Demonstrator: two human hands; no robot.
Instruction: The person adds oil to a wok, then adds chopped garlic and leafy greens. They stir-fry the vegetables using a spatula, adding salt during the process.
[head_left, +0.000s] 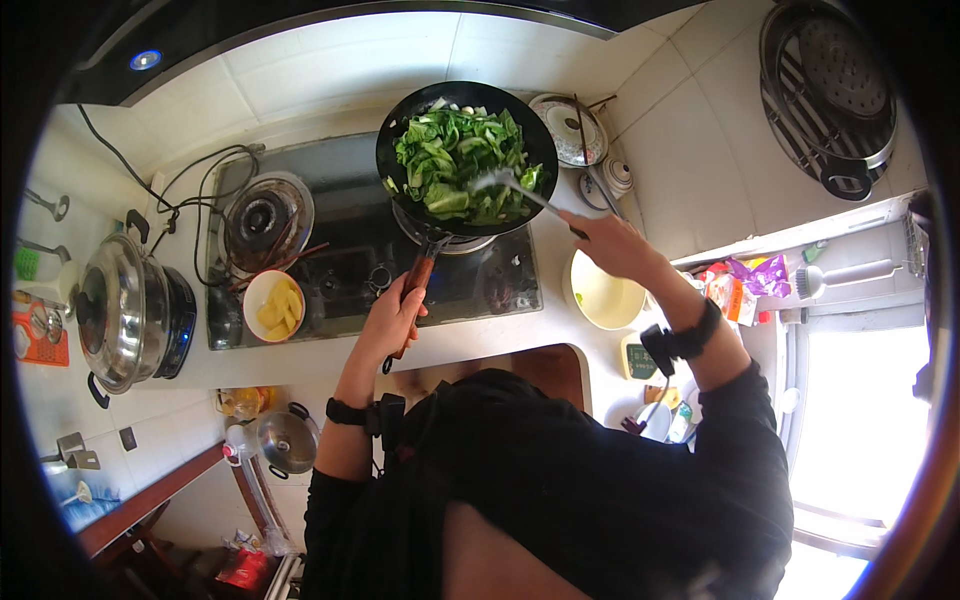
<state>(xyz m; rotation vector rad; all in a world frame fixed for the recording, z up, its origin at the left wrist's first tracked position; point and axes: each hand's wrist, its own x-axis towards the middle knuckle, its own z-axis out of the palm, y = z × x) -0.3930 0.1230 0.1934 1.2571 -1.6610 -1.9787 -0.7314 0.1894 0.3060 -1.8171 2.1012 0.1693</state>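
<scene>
A black wok (388, 135) sits over the right burner of the gas stove (345, 292), filled with chopped leafy greens (457, 157). Around its brown wooden handle (418, 277) my left hand (394, 315) is closed. My right hand (615, 244) grips a metal spatula (536, 198) by its dark handle end. The spatula's blurred head lies among the greens at the wok's right side, hiding part of them. A few pale pieces show at the top of the heap.
Left of the wok are a bowl of yellow slices (277, 307), chopsticks (300, 259), the bare left burner (262, 217) and a lidded steel pot (120, 315) on an electric cooker. To the right stand a cream bowl (606, 292), a lidded patterned dish (568, 129) and a small jar (616, 176).
</scene>
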